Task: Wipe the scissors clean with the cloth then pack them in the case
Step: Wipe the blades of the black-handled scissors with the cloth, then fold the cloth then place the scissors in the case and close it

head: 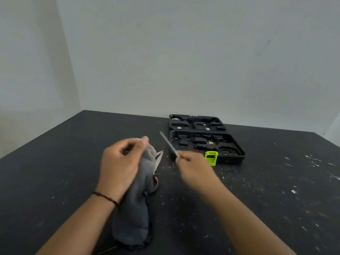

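My left hand (120, 162) grips a grey cloth (134, 214) that hangs down to the black table. Under the cloth lie the scissors (158, 159): their metal blade tips poke out to the right, and a bit of pink handle shows lower down. My right hand (193, 170), blurred by motion, pinches a thin grey metal strip (168, 143) that points up and to the left, just right of the scissors. The open black case (237, 146) with moulded slots lies behind my right hand. What the strip is cannot be told.
A lime-green latch (211, 158) sits on the case's front edge, close to my right hand. The black table (276, 181) is flecked with white paint marks. Pale walls meet the table's far edge and left side.
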{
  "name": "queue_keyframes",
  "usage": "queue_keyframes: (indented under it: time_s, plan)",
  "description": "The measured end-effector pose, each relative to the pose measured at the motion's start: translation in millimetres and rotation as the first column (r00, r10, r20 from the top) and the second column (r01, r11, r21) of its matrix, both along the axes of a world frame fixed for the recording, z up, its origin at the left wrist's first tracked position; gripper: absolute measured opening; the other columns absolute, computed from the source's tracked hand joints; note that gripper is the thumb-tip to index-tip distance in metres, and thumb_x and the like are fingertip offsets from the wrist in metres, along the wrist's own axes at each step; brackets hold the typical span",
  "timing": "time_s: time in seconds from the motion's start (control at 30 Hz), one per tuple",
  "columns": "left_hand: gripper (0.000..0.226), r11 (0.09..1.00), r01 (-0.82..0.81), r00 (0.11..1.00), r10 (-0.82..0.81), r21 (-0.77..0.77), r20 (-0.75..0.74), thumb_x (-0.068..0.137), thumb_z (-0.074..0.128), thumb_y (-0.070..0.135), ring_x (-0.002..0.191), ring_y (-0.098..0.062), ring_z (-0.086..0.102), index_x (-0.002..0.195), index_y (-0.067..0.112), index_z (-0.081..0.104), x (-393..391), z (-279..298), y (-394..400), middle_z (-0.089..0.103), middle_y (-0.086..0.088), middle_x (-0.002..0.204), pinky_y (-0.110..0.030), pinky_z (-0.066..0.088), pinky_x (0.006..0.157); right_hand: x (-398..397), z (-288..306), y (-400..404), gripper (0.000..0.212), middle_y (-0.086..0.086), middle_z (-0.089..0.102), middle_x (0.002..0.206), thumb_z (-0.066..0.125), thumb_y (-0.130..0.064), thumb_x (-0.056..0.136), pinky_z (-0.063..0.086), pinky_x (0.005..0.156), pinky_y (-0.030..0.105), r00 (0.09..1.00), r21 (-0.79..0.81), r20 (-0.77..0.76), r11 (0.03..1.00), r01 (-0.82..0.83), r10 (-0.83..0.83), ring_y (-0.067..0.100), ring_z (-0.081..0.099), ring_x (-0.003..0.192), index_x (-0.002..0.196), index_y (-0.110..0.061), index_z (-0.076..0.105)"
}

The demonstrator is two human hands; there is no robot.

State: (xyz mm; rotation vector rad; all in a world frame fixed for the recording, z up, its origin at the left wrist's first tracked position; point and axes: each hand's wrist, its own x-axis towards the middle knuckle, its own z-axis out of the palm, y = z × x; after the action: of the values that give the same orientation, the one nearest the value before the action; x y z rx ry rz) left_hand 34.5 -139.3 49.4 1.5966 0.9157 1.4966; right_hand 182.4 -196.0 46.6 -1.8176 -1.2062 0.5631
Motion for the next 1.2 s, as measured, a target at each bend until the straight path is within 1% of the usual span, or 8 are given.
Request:
queue_keyframes:
  time_s: [0.1, 0.2, 0.37, 0.47, 0.53, 0.73, 0.93, 1.2]
  plan:
    - [0.025, 0.985, -0.086, 0.990, 0.102, -0.150, 0.097, 0.087, 0.067, 0.028, 0.066, -0.001, 0.067, 0.069, 0.011, 0.071, -26.4, 9.5, 9.6, 0.072, 0.007, 0.067, -0.017, 0.052, 0.068, -14.3, -30.0, 20.1, 0.030, 0.011, 0.059, 0.109, 0.041, -0.023, 0.096, 0.047, 0.086, 0.034, 0.880, -0.183, 0.467, 0.983, -0.002, 0.088, 0.027, 0.055, 0.098, 0.117, -0.012, 0.061]
    - [0.025, 0.963, -0.092, 0.974, 0.140, -0.255, 0.176, 0.085, 0.068, 0.035, 0.075, -0.015, 0.068, 0.070, 0.015, 0.072, -37.5, 9.4, 15.2, 0.073, -0.001, 0.074, -0.033, 0.056, 0.078, -23.2, -43.2, 27.1, 0.030, 0.012, 0.048, 0.117, 0.036, -0.026, 0.099, 0.037, 0.093, 0.040, 0.696, -0.253, 0.700, 0.967, 0.034, 0.159, 0.029, 0.045, 0.109, 0.118, -0.012, 0.054]
    - [0.027, 0.930, 0.029, 0.943, 0.096, -0.366, 0.318, 0.085, 0.067, 0.038, 0.075, -0.019, 0.065, 0.067, 0.018, 0.071, -33.8, 17.0, 15.5, 0.070, -0.003, 0.073, -0.045, 0.055, 0.084, -26.2, -45.4, 20.4, 0.039, 0.005, 0.050, 0.113, 0.031, -0.043, 0.099, 0.032, 0.103, 0.041, 0.757, -0.176, 0.642, 0.984, -0.009, 0.122, 0.023, 0.045, 0.112, 0.112, -0.018, 0.058]
    - [0.030, 0.934, 0.098, 0.936, 0.030, -0.343, 0.350, 0.089, 0.062, 0.038, 0.079, -0.020, 0.065, 0.081, 0.011, 0.072, -18.7, 24.7, 9.4, 0.070, -0.006, 0.079, -0.040, 0.054, 0.082, -30.6, -3.9, -9.4, 0.046, -0.014, 0.060, 0.115, 0.044, -0.057, 0.090, 0.040, 0.102, 0.028, 0.985, 0.168, 0.079, 0.972, -0.164, 0.152, -0.001, 0.052, 0.111, 0.118, -0.026, 0.064]
    - [0.032, 0.934, 0.159, 0.928, -0.030, -0.320, 0.372, 0.093, 0.057, 0.035, 0.080, -0.020, 0.065, 0.089, 0.007, 0.072, -1.3, 30.0, 1.5, 0.070, -0.007, 0.082, -0.037, 0.053, 0.080, -32.0, 25.2, -29.6, 0.054, -0.019, 0.062, 0.121, 0.054, -0.062, 0.082, 0.043, 0.098, 0.020, 0.896, 0.236, -0.209, 0.909, -0.343, 0.392, -0.008, 0.054, 0.112, 0.125, -0.031, 0.059]
    - [0.016, 0.939, 0.278, 0.908, -0.188, -0.201, 0.374, 0.094, 0.058, 0.026, 0.099, -0.020, 0.066, 0.084, 0.022, 0.070, 47.6, 46.0, -25.8, 0.072, -0.001, 0.098, -0.041, 0.052, 0.093, -1.5, 53.6, -58.7, 0.025, 0.014, 0.060, 0.070, 0.067, -0.028, 0.084, 0.046, 0.056, 0.034, 0.970, 0.245, 0.079, 0.939, -0.244, 0.231, 0.008, 0.050, 0.059, 0.074, -0.007, 0.060]
    - [0.037, 0.823, 0.535, 0.843, -0.508, -0.192, 0.176, 0.073, 0.074, 0.024, 0.093, -0.021, 0.067, 0.105, 0.010, 0.065, 75.7, 57.9, -38.0, 0.071, -0.009, 0.100, -0.037, 0.053, 0.087, 56.2, 85.1, -89.1, 0.014, -0.010, 0.071, 0.070, 0.062, -0.019, 0.087, 0.047, 0.063, 0.017, 0.978, 0.195, 0.138, 0.964, -0.179, 0.154, -0.004, 0.059, 0.064, 0.085, -0.025, 0.075]
    - [0.042, 0.614, 0.742, 0.667, -0.715, -0.269, 0.209, 0.077, 0.064, 0.024, 0.094, -0.024, 0.065, 0.111, 0.000, 0.062, 124.4, 66.7, -59.7, 0.068, -0.013, 0.104, -0.035, 0.054, 0.082, 126.0, 98.6, -112.4, 0.012, 0.012, 0.072, 0.091, 0.064, -0.028, 0.087, 0.050, 0.087, 0.047, 0.980, 0.113, 0.132, 0.980, -0.163, 0.148, 0.024, 0.067, 0.086, 0.089, -0.018, 0.071]
